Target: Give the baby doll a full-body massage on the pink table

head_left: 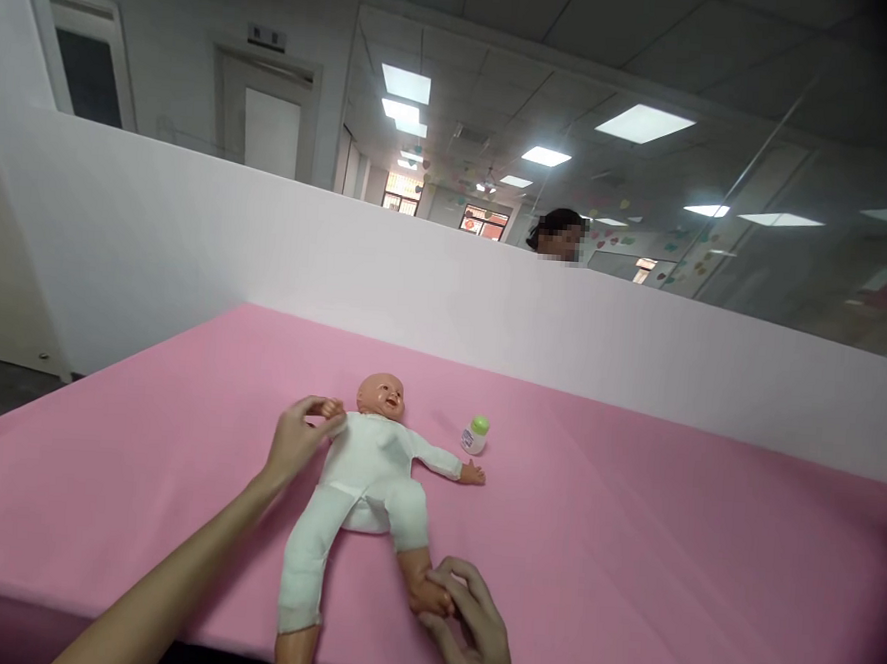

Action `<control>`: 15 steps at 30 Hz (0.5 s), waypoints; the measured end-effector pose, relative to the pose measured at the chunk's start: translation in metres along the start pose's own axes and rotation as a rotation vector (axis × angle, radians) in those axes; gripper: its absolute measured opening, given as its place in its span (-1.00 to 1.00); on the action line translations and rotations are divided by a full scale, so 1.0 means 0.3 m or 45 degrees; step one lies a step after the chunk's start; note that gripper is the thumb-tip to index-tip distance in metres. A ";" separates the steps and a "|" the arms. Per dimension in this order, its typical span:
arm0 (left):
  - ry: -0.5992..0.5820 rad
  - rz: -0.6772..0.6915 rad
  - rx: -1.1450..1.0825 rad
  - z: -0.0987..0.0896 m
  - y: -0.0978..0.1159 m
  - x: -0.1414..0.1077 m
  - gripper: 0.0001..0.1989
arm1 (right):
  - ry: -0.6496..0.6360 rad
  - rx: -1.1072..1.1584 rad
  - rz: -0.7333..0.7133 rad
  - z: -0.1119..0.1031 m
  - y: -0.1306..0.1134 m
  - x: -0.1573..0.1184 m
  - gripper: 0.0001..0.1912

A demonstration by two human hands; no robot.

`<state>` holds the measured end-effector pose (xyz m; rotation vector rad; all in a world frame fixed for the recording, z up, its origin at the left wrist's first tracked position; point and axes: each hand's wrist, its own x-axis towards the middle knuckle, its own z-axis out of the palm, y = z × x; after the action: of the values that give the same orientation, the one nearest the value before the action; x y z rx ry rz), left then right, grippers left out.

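A baby doll (368, 458) with a white cloth body lies on its back on a pink-covered table (611, 543), its head toward the wall. My left hand (306, 439) is closed on the doll's hand at the left of the picture, beside its shoulder. My right hand (471, 619) holds the doll's foot (427, 594) at the right between thumb and fingers. The doll's other arm (443, 460) stretches out to the right, its fingers spread. Its other leg (302, 574) reaches the table's front edge.
A small white bottle with a green cap (474, 435) stands right of the doll. Behind the table runs a low white wall (417, 280) with glass above it. A person's head (559, 234) shows beyond the glass. A door (4, 255) is at the far left.
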<state>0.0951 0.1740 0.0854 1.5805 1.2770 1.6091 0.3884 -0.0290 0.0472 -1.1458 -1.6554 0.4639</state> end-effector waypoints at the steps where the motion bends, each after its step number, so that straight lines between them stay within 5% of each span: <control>1: -0.091 0.079 0.139 0.027 0.018 -0.013 -0.76 | -0.024 -0.005 0.005 0.014 -0.021 0.034 -0.77; 5: -0.337 0.320 0.644 0.109 0.045 -0.059 -0.84 | -0.058 0.019 0.019 0.094 -0.062 0.141 -0.76; 8: -0.406 0.365 0.773 0.131 0.040 -0.076 -0.85 | -0.061 0.061 0.028 0.147 -0.050 0.182 -0.77; 12: -0.364 0.344 0.685 0.105 0.036 -0.074 -0.86 | -0.033 0.097 0.056 0.151 -0.034 0.176 -0.77; 15: -0.194 0.190 0.403 0.050 0.023 -0.052 -0.82 | 0.031 0.105 0.068 0.092 -0.037 0.134 -0.77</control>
<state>0.1137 0.1612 0.0826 1.9918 1.4112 1.3896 0.3579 0.0062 0.0656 -1.1319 -1.5733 0.5452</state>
